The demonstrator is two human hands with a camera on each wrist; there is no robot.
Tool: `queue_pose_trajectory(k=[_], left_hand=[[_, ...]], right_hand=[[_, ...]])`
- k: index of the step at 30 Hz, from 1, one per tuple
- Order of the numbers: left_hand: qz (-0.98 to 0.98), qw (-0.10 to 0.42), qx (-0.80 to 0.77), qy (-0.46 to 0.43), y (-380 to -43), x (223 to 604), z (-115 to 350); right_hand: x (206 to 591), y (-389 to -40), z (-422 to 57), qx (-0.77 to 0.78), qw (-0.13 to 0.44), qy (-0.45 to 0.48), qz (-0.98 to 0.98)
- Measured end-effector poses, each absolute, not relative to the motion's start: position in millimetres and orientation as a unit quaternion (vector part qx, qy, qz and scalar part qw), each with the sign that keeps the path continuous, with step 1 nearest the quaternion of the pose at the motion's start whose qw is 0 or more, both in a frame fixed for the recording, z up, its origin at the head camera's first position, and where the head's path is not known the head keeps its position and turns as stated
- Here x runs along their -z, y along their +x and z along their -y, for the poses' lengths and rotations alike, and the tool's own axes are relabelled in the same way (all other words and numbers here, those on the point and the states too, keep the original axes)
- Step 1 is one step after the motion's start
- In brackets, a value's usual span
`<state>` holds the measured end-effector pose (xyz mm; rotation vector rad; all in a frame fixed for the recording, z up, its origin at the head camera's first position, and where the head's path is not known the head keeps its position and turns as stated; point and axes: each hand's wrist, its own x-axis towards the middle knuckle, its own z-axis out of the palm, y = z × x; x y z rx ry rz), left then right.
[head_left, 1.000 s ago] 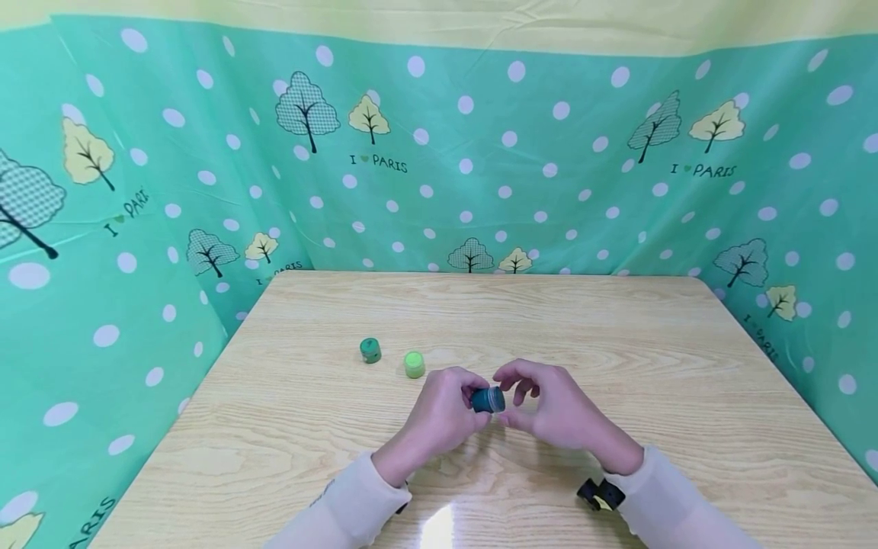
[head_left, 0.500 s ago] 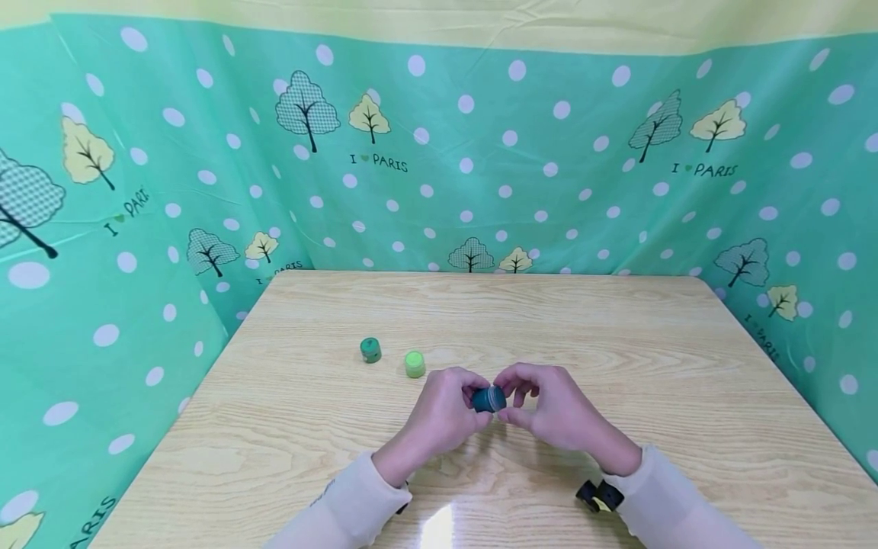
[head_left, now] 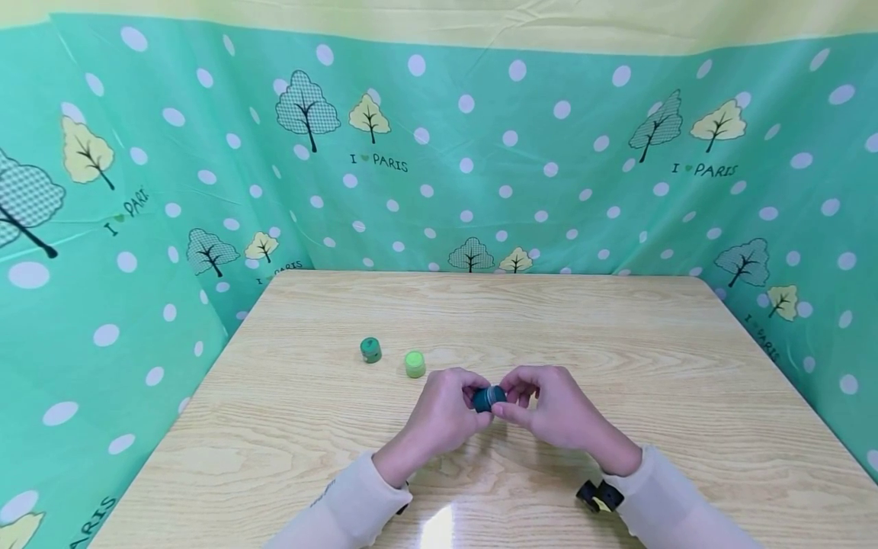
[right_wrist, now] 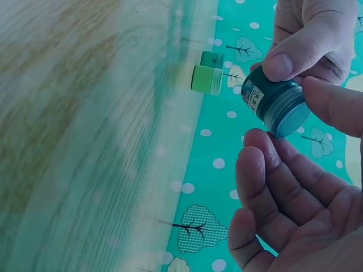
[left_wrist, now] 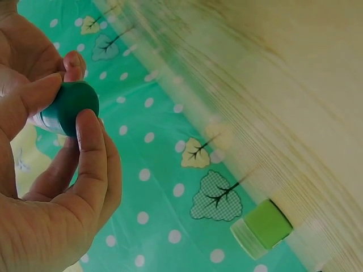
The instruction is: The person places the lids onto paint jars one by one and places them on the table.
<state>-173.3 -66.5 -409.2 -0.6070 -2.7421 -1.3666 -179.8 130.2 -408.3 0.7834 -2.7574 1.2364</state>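
A small dark teal paint jar (head_left: 482, 400) lies on its side in the air, low over the table. My left hand (head_left: 442, 412) pinches its body between thumb and fingers, seen closely in the left wrist view on the jar's dark green end (left_wrist: 82, 105). In the right wrist view a white printed label shows on the jar (right_wrist: 266, 93), and its lid (right_wrist: 290, 116) points toward my right palm. My right hand (head_left: 552, 404) holds the lid's edge, thumb on one side and fingertips on the other.
A light green jar (head_left: 414, 365) stands just beyond my left hand on the wooden table (head_left: 274, 427). Farther left and back is a dark green jar (head_left: 370, 351). A patterned teal curtain (head_left: 507, 191) hangs behind the table and along its sides.
The right thumb and fingers have closed in from just beside the jar onto its lid end. The left hand keeps its grip, and both standing jars are where they were.
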Motion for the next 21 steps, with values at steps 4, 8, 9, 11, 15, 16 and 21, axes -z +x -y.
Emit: queue_pose_trajectory(k=[4, 8, 9, 11, 15, 16, 21], left_hand=[[0.878, 0.014, 0.436, -0.198, -173.8, 409.8, 66.5], [0.875, 0.009, 0.442, -0.197, -173.8, 410.0, 66.7], [0.874, 0.007, 0.444, -0.196, -173.8, 410.1, 66.7], [0.874, 0.005, 0.445, -0.196, -173.7, 410.0, 66.8], [0.875, 0.005, 0.443, -0.196, -173.5, 410.2, 66.6], [0.875, 0.005, 0.443, -0.196, -173.5, 410.4, 66.6], [0.872, 0.002, 0.45, -0.196, -173.5, 410.8, 66.7]], right_hand=[[408.3, -179.5, -129.9, -0.398, 0.005, 0.236, 0.887], [408.5, -179.0, -129.3, -0.396, 0.001, 0.223, 0.891], [408.5, -178.7, -129.0, -0.395, 0.0, 0.219, 0.892], [408.4, -178.1, -128.4, -0.392, -0.002, 0.213, 0.895], [408.9, -177.5, -127.1, -0.385, -0.002, 0.204, 0.9], [408.8, -177.4, -126.8, -0.385, -0.001, 0.203, 0.9], [407.3, -177.3, -127.3, -0.382, 0.0, 0.195, 0.904]])
